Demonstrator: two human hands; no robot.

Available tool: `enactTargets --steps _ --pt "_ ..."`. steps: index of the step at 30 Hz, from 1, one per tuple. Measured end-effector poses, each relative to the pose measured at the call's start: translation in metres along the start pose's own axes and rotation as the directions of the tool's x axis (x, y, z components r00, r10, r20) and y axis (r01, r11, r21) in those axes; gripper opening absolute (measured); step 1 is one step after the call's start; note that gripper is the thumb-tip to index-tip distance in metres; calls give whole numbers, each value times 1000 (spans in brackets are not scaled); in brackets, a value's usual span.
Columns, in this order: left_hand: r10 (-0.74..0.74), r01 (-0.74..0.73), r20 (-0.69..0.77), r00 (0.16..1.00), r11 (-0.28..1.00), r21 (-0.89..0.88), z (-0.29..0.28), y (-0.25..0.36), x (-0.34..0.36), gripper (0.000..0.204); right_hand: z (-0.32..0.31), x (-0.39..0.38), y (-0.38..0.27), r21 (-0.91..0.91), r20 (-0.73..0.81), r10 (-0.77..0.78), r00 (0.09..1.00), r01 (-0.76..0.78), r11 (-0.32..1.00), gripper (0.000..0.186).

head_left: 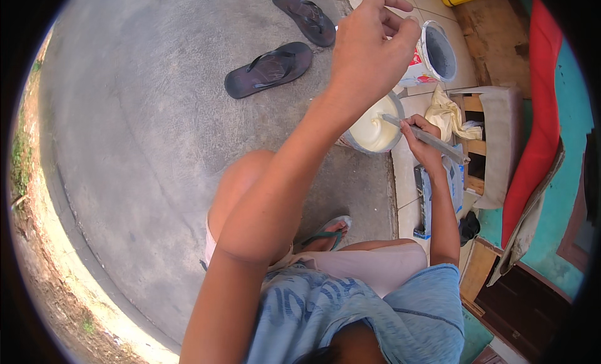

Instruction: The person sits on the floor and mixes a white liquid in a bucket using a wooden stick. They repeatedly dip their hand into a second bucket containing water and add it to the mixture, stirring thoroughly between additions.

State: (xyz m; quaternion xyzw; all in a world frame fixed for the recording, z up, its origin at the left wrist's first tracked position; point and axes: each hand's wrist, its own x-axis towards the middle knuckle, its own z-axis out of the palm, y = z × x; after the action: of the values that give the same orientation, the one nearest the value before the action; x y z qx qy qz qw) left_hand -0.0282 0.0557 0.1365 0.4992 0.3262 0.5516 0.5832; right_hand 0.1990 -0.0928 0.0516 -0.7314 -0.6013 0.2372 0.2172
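A bucket [395,140] holds a creamy white, paint-like liquid [369,127] with swirl marks on its surface. My right hand [424,141] grips a flat grey stick [446,148], whose far end reaches over the bucket and touches the liquid. My left hand [379,41] is raised above and beyond this bucket, fingers loosely bent and apart, with nothing seen in it. Its forearm crosses the middle of the view and hides part of the bucket. Behind the left hand, a second white bucket [432,57] lies tilted with its grey inside showing.
Two dark flip-flops [269,69] lie on the grey concrete floor [144,132]. To the right, a pale cloth [446,113] hangs by a wooden frame [501,145]. Blue-and-white packaging [426,201] rests on the tiles, near a red cover [535,126] and a teal wall [573,113].
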Motion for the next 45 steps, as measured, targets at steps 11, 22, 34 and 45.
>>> enactTargets --steps 11,22,34,45 --pt "-1 1 10 1000 1000 18 -4 1 1 26 -10 4 6 1 17 128 992 -128 992 17" --pt "29 -31 33 999 998 48 -10 -3 -2 34 -20 -3 8 164 308 126 943 -183 969 18" --pt "77 -77 -35 996 997 9 -2 -6 -2 28 -7 -11 -1 209 303 81 950 -150 966 19" --pt "44 -43 -30 999 999 29 3 -3 -3 27 11 -5 -2 207 204 33 978 -76 975 19"
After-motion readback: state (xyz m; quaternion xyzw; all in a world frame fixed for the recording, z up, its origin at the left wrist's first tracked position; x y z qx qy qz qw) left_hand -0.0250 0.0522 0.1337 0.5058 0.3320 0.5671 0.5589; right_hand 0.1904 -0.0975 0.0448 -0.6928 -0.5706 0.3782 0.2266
